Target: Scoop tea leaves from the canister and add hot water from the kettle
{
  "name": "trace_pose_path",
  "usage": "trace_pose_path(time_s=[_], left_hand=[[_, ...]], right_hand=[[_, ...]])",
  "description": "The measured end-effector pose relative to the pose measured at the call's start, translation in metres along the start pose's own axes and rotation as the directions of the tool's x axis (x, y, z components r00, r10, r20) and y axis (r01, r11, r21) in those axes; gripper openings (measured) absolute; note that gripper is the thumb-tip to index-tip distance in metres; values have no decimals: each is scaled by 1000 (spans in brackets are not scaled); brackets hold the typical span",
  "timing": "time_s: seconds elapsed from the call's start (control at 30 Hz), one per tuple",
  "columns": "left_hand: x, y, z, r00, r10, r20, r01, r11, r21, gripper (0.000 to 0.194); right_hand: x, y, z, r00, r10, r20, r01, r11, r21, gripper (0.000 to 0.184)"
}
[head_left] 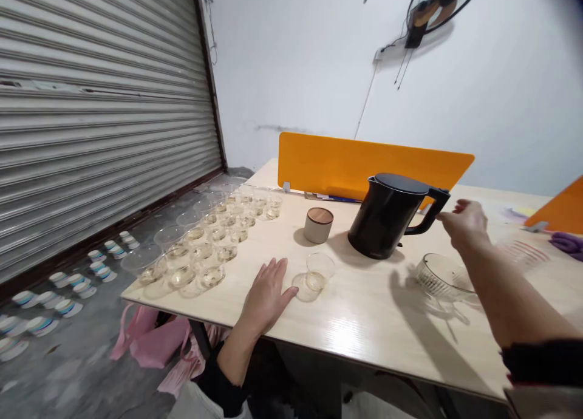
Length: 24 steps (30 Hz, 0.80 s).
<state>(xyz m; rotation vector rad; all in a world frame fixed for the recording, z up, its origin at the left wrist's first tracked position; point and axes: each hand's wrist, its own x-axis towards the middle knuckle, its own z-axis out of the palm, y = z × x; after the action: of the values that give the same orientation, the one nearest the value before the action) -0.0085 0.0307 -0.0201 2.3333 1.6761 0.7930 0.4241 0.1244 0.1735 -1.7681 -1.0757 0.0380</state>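
Note:
My left hand (268, 294) lies flat and open on the light wooden table (364, 328), fingers stretched toward a small clear glass cup (319, 271) with a little pale liquid in it. My right hand (464, 223) hovers in the air just right of the handle of a black electric kettle (389, 215), fingers loosely apart and holding nothing. A ribbed glass pitcher (441, 276) stands below my right forearm. A beige canister with a wooden lid (318, 224) sits left of the kettle.
Several clear cups of pale liquid (204, 249) stand in rows along the table's left end. An orange divider panel (368, 164) rises behind the kettle. Small bowls (68, 291) lie on the floor by a roller shutter. Pink bags (150, 340) sit under the table.

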Motion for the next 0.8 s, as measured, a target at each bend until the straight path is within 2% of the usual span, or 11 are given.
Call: trace_pose_path(time_s=[0.03, 0.07, 0.13, 0.17, 0.23, 0.3, 0.37, 0.43, 0.53, 0.6, 0.8], left_hand=[[0, 1, -1, 1000, -2, 0, 2, 1000, -1, 66], [0, 3, -1, 1000, -2, 2, 2, 1000, 0, 65], [0, 5, -1, 1000, -2, 6, 2, 1000, 6, 65], [0, 5, -1, 1000, -2, 6, 2, 1000, 10, 65], [-1, 5, -1, 1000, -5, 4, 5, 1000, 16, 66], [-1, 4, 0, 1000, -7, -2, 7, 1000, 14, 66], [-1, 2, 1, 1000, -6, -3, 6, 1000, 7, 67], [-1, 0, 0, 1000, 1, 6, -1, 1000, -3, 67], [-1, 0, -1, 999, 26, 26, -26, 999, -24, 71], [-1, 1, -3, 998, 38, 41, -37, 999, -39, 75], [-1, 3, -7, 997, 12, 70, -10, 999, -34, 78]], right_hand=[[-18, -3, -5, 998, -40, -54, 41, 999, 6, 51], [-38, -7, -9, 976, -175, -128, 183, 981, 55, 52], [-80, -19, -6, 894, -421, -156, 444, 878, 179, 48], [-99, -27, 1, 856, -498, -143, 518, 822, 236, 44], [-127, -42, 25, 785, -620, -7, 592, 746, 305, 42], [-137, -56, 59, 701, -688, 191, 623, 720, 306, 45], [-132, -66, 96, 617, -706, 346, 666, 703, 247, 53], [-121, -72, 132, 570, -673, 472, 677, 710, 194, 62], [-108, -77, 174, 546, -614, 570, 681, 722, 124, 72], [-104, -79, 193, 549, -592, 590, 676, 730, 104, 73], [-107, -76, 209, 548, -572, 611, 660, 744, 104, 58]])
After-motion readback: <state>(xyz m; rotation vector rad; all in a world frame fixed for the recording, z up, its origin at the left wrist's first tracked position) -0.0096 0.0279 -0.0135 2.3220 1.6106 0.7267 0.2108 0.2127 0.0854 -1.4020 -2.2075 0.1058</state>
